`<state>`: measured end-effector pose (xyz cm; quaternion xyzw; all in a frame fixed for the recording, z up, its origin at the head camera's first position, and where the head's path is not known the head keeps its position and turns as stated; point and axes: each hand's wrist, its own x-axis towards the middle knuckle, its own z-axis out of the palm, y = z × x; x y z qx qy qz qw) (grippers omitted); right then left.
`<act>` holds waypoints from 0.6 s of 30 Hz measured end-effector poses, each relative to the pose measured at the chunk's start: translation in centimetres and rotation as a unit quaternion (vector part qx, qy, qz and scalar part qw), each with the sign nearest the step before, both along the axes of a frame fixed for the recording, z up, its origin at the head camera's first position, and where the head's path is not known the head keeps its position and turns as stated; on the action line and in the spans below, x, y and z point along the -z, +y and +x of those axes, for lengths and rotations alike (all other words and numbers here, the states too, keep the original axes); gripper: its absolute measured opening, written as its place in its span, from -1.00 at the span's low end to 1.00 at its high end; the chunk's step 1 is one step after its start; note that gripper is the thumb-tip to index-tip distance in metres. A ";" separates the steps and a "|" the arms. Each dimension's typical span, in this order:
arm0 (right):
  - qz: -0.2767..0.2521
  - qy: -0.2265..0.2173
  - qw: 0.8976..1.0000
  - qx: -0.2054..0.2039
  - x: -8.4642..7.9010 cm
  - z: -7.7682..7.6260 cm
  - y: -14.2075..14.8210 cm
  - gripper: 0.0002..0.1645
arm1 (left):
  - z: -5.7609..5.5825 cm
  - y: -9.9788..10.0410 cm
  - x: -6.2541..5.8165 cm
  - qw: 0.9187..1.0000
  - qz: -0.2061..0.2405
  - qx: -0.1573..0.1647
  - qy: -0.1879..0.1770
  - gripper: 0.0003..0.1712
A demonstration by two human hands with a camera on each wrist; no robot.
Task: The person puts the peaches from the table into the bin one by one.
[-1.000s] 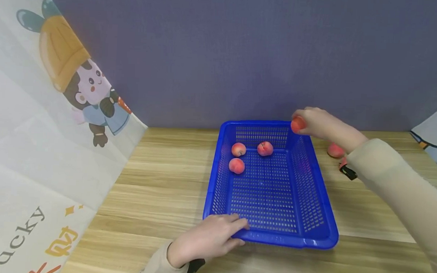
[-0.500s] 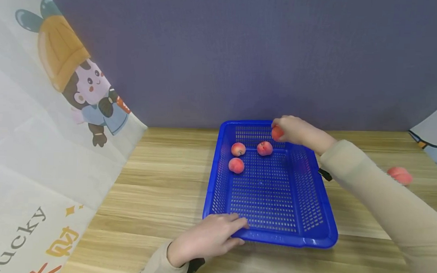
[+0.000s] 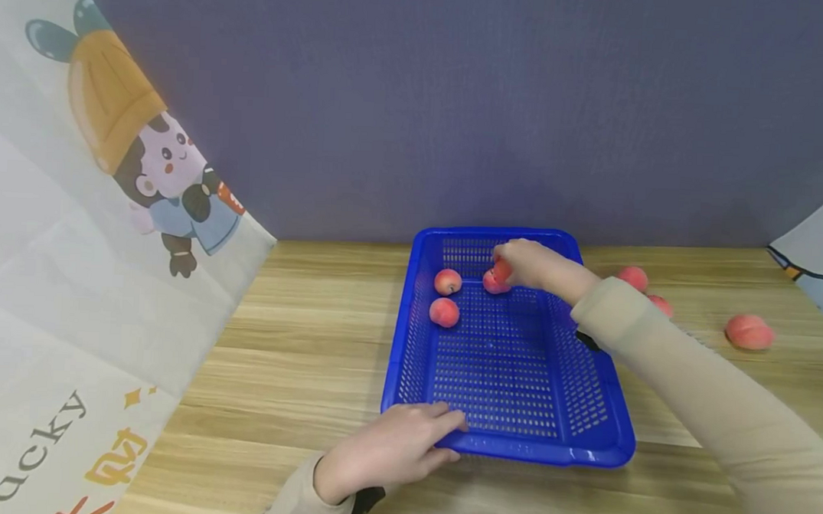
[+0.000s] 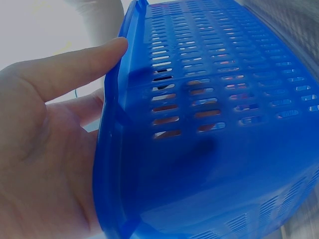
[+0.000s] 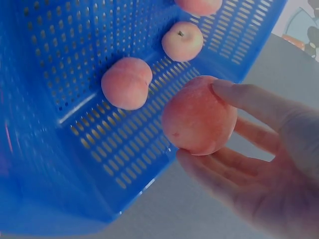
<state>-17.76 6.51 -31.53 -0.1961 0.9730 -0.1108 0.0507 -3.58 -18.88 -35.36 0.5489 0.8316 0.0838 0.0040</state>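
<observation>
A blue plastic basket [image 3: 541,450] with slotted walls stands on the wooden table. My left hand [image 3: 396,446] grips its near rim at the left, with the thumb pressed on the outside of the wall in the left wrist view. Over the far part of the basket, my right hand [image 3: 540,266] holds a peach [image 5: 199,117] between thumb and fingers. Three other peaches lie inside: one [image 3: 448,281] near the left wall, another [image 3: 444,312] just nearer, and a third [image 5: 127,83] near the far wall, partly covered by the held peach in the head view.
Right of the basket, a peach [image 3: 633,279] lies on the table, another [image 3: 661,305] is partly behind the right sleeve, and one more [image 3: 749,331] sits farther right. A grey-blue partition [image 3: 418,111] rises behind the table, and a printed white sheet [image 3: 107,274] hangs at the left.
My right hand has carried the peach left and down from the basket's far right corner to inside it. Peaches behind the sleeve have come into view. My left hand has stayed on the rim.
</observation>
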 end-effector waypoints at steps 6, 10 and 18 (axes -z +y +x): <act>0.000 -0.001 1.000 -0.008 1.2 -0.3 -0.4 -0.65 | -0.1 0.0 0.0 1.000 0.001 0.000 0.000 -0.77; -0.002 -0.012 1.000 -0.010 1.9 -0.5 -0.6 -0.60 | -0.2 0.0 0.1 1.000 -0.001 -0.002 0.000 -0.77; -0.005 -0.043 0.999 -0.010 3.1 -0.7 -1.1 -0.56 | -0.3 0.0 0.1 1.000 -0.005 -0.005 -0.003 -0.77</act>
